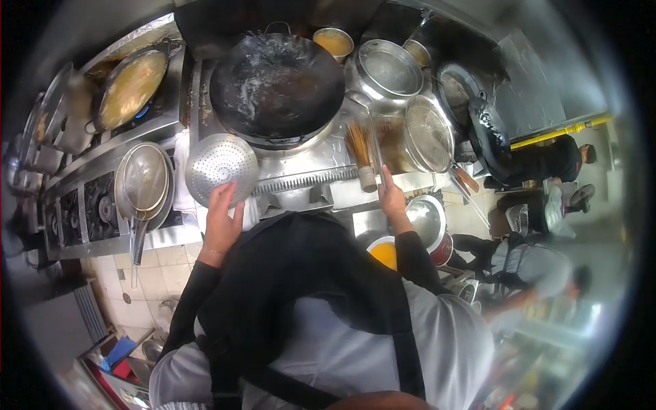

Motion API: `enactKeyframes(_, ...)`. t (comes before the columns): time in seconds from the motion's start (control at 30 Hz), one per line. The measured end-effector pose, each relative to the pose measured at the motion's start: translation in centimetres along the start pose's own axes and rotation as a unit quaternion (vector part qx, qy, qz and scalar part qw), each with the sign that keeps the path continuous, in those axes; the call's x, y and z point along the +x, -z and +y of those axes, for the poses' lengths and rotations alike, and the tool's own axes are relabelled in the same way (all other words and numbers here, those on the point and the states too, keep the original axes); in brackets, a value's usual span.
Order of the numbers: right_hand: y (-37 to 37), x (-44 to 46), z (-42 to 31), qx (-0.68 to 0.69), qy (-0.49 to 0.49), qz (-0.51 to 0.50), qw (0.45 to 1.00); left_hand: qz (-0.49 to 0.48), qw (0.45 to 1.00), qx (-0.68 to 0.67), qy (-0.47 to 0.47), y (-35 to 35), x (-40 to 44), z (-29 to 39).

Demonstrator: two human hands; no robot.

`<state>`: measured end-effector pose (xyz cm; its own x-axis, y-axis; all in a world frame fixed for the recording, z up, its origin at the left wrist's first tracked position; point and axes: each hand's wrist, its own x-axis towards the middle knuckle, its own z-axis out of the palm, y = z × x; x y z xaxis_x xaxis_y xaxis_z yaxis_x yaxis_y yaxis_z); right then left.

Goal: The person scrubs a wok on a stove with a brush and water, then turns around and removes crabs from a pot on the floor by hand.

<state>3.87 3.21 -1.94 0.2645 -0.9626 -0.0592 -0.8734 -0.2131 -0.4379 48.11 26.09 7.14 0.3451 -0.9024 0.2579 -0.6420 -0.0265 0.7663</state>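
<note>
My left hand [222, 222] is at the near edge of a round perforated metal strainer [220, 164], its fingers over the rim. The strainer is just left of and nearer than a large dark wok [277, 89] on the stove. My right hand [391, 201] is closed round a long thin metal handle [376, 143] that points away from me; the tool's far end is hard to make out. Just left of that handle lies a bamboo wok brush [358, 145] with a thick pale grip.
At left, a pan of yellowish liquid [134, 89] sits over a blue flame, and stacked mesh strainers [142, 178] lie nearer. To the right are a metal pot [391, 67], a mesh skimmer [429, 133] and a second wok [488, 133]. Another person [536, 263] is at far right.
</note>
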Motion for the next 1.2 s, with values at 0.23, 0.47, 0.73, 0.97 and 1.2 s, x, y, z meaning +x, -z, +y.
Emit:
enactKeyframes(0.23,-3.6,4.1,-2.2,-0.100,-0.053,0.002,0.994,-0.007,1.000,0.021,0.005,-0.4,-0.3,0.2)
enactKeyframes(0.47,0.9,6.5,-2.6,0.160,-0.093,-0.159,0.970,0.020,0.998,0.064,-0.021,1.8,-0.7,1.1)
enactKeyframes(0.73,11.0,9.8,-21.0,0.019,0.176,-0.039,0.983,0.076,0.991,-0.002,0.108,2.2,-5.0,-2.5)
enactKeyframes(0.97,-5.2,26.7,-31.8,-0.184,0.245,-0.087,0.948,0.086,0.993,0.025,0.081,4.3,-3.6,-1.8)
enactKeyframes(1.2,-4.2,23.4,-29.6,-0.199,0.239,-0.072,0.948,0.153,0.967,-0.012,0.202,6.5,-6.7,-3.5)
